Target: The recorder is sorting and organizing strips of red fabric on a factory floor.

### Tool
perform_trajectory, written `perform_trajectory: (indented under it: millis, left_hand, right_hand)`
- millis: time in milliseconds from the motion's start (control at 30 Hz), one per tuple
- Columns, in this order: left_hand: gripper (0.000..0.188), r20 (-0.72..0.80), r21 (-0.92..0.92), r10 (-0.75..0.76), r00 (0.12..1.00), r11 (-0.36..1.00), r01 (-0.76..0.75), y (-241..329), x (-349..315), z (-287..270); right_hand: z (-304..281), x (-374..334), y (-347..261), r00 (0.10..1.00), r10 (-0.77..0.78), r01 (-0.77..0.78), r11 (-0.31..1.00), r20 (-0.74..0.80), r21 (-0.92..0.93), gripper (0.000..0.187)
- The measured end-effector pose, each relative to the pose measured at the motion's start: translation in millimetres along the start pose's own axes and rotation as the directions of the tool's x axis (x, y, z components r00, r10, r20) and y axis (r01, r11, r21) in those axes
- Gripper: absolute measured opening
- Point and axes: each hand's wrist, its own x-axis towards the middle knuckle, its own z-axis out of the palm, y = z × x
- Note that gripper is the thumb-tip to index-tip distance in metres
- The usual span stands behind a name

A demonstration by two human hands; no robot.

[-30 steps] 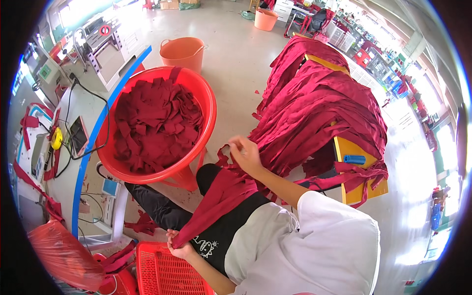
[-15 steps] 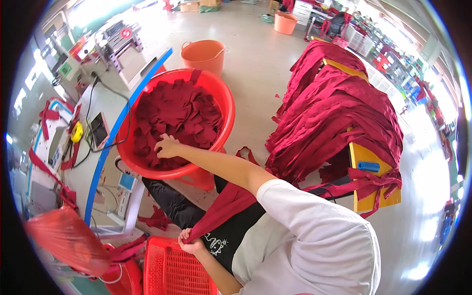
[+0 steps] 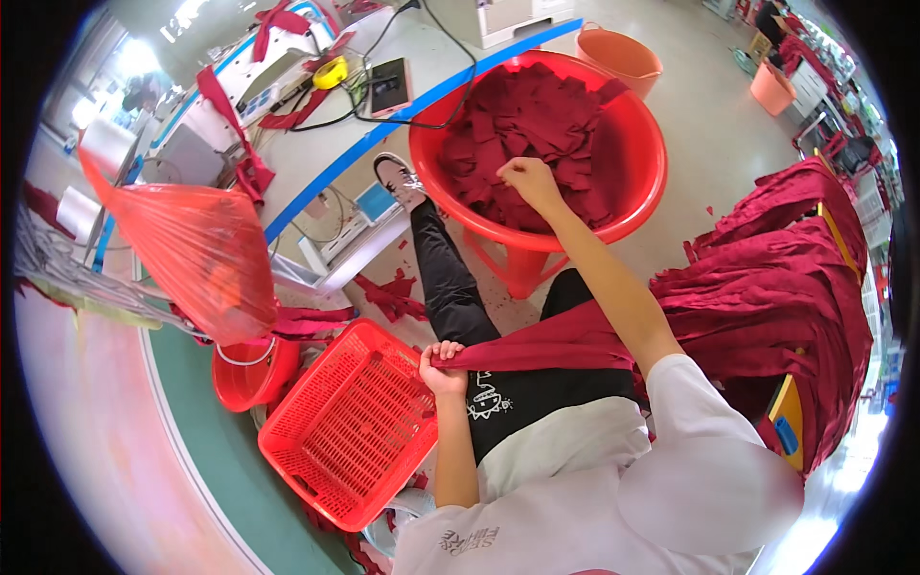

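My left hand is closed around the end of a dark red fabric strip. The strip lies across my lap and runs right toward a large heap of similar strips draped over a yellow-ended rack. My right hand is stretched out over a big red tub full of short cut fabric pieces. Its fingers are bent together, and what they hold, if anything, cannot be made out against the same-coloured pieces.
A red slotted basket sits by my left arm, with a red bucket beyond it. A red plastic bag hangs at left. Left of the tub is a blue-edged table with a phone and yellow tape measure. An orange bucket stands behind the tub.
My view has swung left, bringing the basket and bag more fully into sight. My right hand's fingers, spread before, are now drawn together above the tub. My left hand keeps its grip on the strip.
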Motion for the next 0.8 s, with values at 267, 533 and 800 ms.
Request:
perform_trajectory:
  millis: [267, 533, 800]
  left_hand:
    - [0.020, -0.006, 0.020, -0.004, 1.000, 1.000, 0.004, -2, 1, 9]
    - [0.020, -0.026, 0.075, 0.014, 1.000, 0.997, -0.012, -1, 1, 10]
    - [0.020, -0.010, 0.093, -0.012, 1.000, 0.996, 0.013, -4, -2, 10]
  right_hand:
    - [13, -3, 3, 0.982, 0.149, -0.075, 0.873, 0.116, -0.483, 0.052]
    - [-14, 1, -28, 0.989, 0.062, -0.123, 0.854, 0.137, 0.506, 0.032]
    - [-44, -7, -41, 0.847, 0.021, -0.489, 0.421, 0.531, 0.764, 0.020]
